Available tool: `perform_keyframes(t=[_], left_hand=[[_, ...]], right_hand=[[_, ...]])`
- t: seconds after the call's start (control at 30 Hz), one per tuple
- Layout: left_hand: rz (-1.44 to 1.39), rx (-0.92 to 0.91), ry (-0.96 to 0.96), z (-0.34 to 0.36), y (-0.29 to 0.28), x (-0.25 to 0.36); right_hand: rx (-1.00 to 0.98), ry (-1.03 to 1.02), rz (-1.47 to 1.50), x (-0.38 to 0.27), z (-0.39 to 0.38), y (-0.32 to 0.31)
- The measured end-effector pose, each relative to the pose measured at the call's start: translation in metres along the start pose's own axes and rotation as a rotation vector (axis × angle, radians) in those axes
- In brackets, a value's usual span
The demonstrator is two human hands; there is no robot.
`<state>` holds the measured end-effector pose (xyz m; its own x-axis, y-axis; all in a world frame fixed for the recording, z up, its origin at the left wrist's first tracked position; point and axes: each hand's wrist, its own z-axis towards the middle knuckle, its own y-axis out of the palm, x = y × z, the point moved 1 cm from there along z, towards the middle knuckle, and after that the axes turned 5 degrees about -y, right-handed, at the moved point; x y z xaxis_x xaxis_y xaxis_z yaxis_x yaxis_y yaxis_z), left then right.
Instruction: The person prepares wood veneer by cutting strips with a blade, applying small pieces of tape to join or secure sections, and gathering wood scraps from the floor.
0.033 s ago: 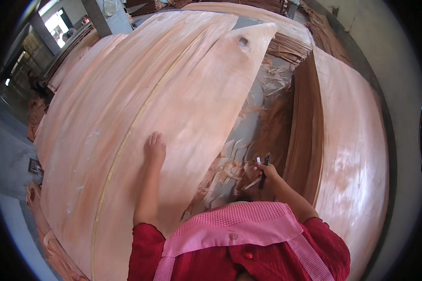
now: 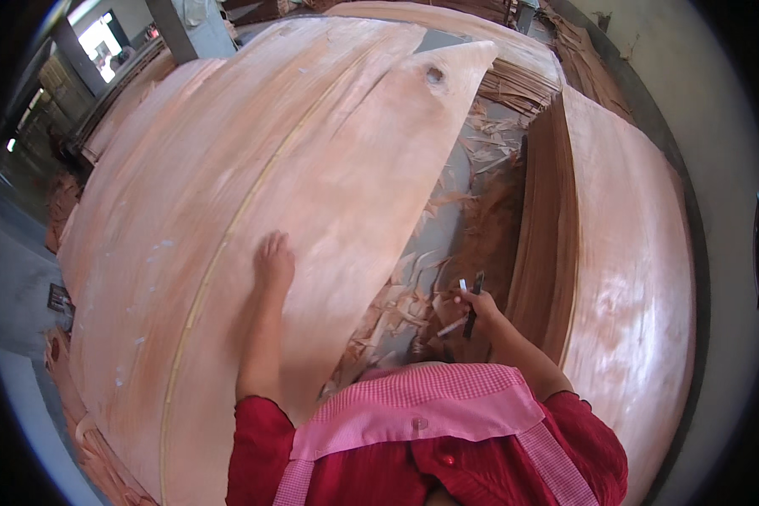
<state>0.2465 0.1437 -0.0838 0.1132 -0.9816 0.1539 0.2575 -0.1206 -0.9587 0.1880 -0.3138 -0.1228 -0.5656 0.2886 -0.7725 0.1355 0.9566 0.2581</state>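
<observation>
A broad sheet of pale pinkish wood veneer [image 2: 346,202] spreads before me, with a dark knot hole near its far right tip. My left hand [image 2: 275,257] lies on this sheet, palm down, fingers stretched forward and holding nothing. A thin yellowish strip [image 2: 228,240] runs lengthwise along the veneer, left of that hand. To the right, over the gap beside the sheet, my right hand [image 2: 483,305] is closed around a slim black-handled tool [image 2: 470,323]. A narrow pale piece [image 2: 452,327] also sticks out from the same grip; its kind is too small to make out.
A thick stack of veneer [image 2: 548,228] stands on the right, its layered brown edge facing the gap. Torn veneer scraps [image 2: 396,312] litter the grey surface between stack and sheet. A wall [image 2: 691,110] bounds the right side; a pillar [image 2: 174,32] rises at the far left.
The scene sits slightly further left in the picture. My left hand still rests on the veneer, and my right hand keeps its hold on the black-handled tool.
</observation>
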Motion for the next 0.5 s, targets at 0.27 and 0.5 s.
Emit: perform_keyframes(t=[0.27,0.5], left_hand=[[-0.130,0.057,0.048,0.215,0.059,0.111],[-0.327,0.152,-0.079,0.449,0.130,0.200]], right_hand=[[-0.049,-0.043,-0.005,-0.160,0.162,-0.046],[0.030,-0.124,0.057,-0.318,0.374,-0.073]])
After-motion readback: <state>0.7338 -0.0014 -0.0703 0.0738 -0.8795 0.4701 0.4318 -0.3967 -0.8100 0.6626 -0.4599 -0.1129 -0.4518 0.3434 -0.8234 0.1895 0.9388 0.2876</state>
